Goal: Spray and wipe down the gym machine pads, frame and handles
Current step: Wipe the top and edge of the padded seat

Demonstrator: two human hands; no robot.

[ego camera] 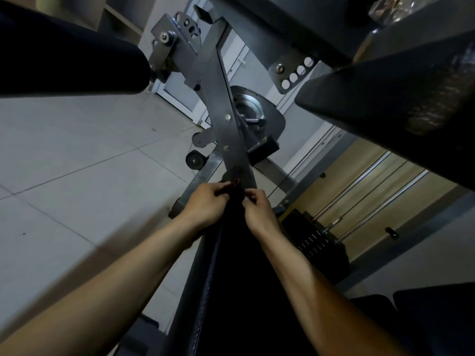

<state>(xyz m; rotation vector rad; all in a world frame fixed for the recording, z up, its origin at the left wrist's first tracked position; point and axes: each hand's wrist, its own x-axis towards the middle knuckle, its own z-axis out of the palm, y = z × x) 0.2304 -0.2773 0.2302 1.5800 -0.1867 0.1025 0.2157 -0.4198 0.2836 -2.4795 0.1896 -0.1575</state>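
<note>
Roller pad (64, 47): black, upper left, above the tiled floor (77, 155).
Left hand (205, 199): fingers curled around a dark object (234, 182) with a reddish spot, at the far tip of the bench pad.
Frame arm (221, 104): grey steel, rising from just beyond both hands.
Bench pad (239, 265): long, black, running between the forearms.
Right hand (257, 209): fingers bent together at the pad's tip; what they hold cannot be told.
Weight stack (316, 240): right of the pad.

The floor (77, 155) lay open left of the bench (239, 278). A frame bar (223, 106) blocked its far end, weights (316, 242) its right edge.
</note>
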